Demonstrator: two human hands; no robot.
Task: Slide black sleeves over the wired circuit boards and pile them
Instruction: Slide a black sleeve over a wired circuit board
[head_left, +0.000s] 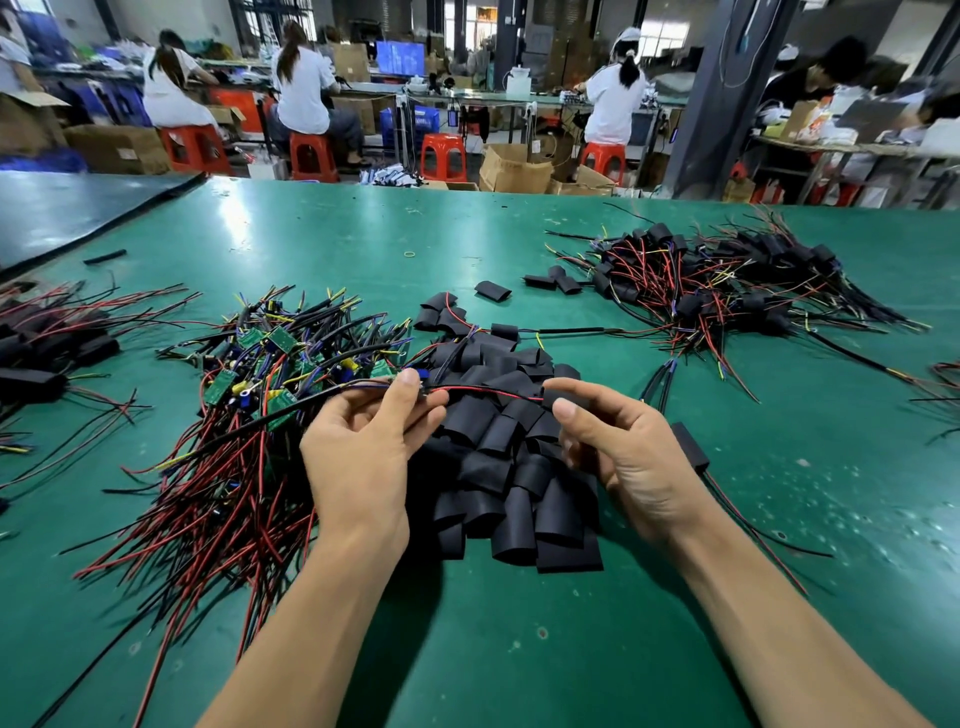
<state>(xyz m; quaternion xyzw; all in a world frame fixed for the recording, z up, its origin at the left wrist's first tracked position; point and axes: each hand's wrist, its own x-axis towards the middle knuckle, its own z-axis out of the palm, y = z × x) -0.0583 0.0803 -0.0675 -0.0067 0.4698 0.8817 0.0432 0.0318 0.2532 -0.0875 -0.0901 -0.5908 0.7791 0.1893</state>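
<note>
While the left hand (363, 447) is raised over the middle of the green desk (519, 649), its thumb and curled fingers pinch a wire bundle (483, 391), whose red and black leads run rightward to the right hand (628, 452). Right hand: index finger and thumb are curved toward each other about the lead ends and the other fingers are loosely curled. Whether it actually grips the leads or a sleeve cannot be determined. Any circuit board on the held bundle is hidden behind the left fingers. Directly beneath both hands, toward the front-centre of the desk, lies a heap of loose black sleeves (498, 478). Touching its left side is a tangle of unsleeved wired circuit boards (249, 374), with green boards visible among red, black, yellow and blue leads. A pile of sleeved units (727, 291) sits toward the far right corner, well apart from the hands. A second sleeved pile (47, 353) lies at the left edge. One single sleeved unit (688, 447) lies just beside the right hand. A few stray sleeves (493, 290) lie between the heap and the far-right pile. A yellow rubber band (410, 254) lies toward the far edge. Beyond the desk, seated persons work at other benches on red stools (441, 156).
</note>
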